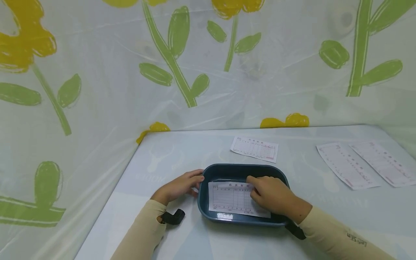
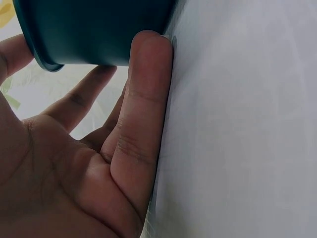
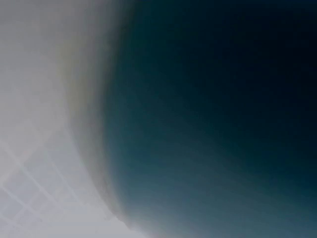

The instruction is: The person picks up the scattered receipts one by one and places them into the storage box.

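A dark teal rectangular tray (image 1: 242, 168) rests on the table. In it lies a white printed paper form (image 1: 227, 196) with a ruled grid. My right hand (image 1: 276, 195) reaches in over the tray's right side and pinches the form at its right part, covering that end; the fingertips are partly hidden. My left hand (image 1: 181, 185) holds the tray's left end, thumb at the rim and fingers against the outer wall. The left wrist view shows the little finger of the left hand (image 2: 74, 163) along the tabletop. Only the blurred tray wall (image 3: 198, 148) fills the right wrist view.
Another printed form (image 1: 255, 148) lies behind the tray. Two more, a nearer form (image 1: 346, 166) and an outer form (image 1: 383, 164), lie side by side at the right. A flower-patterned curtain (image 1: 243, 97) hangs along the table's back edge.
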Motion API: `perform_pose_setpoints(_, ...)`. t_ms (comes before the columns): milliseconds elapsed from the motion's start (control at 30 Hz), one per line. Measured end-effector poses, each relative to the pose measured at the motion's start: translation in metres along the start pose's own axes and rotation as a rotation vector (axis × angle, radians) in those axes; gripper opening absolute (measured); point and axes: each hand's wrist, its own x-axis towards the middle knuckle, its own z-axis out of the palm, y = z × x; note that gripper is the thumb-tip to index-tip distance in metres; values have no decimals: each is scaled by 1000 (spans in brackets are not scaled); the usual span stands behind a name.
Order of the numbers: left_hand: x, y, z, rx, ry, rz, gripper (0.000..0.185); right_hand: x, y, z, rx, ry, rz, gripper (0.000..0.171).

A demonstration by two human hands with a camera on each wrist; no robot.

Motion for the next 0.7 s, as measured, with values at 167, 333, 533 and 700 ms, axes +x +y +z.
perform_pose_setpoints(167, 1, 0, 1, 11, 13, -15, 50, 0, 0, 4, -43, -34, 14, 15)
perform_pose_setpoints(333, 0, -2, 1, 11, 12, -15, 51, 1, 0, 10, -98, -78, -4, 24)
perform_pose_setpoints(533, 0, -3, 0, 16, 20, -17, 52, 3, 1, 12, -136, -69, -8, 37)
perform_pose_setpoints(700, -1, 1, 0, 13, 14, -15, 53, 2, 2, 12, -235, 12, -48, 45)
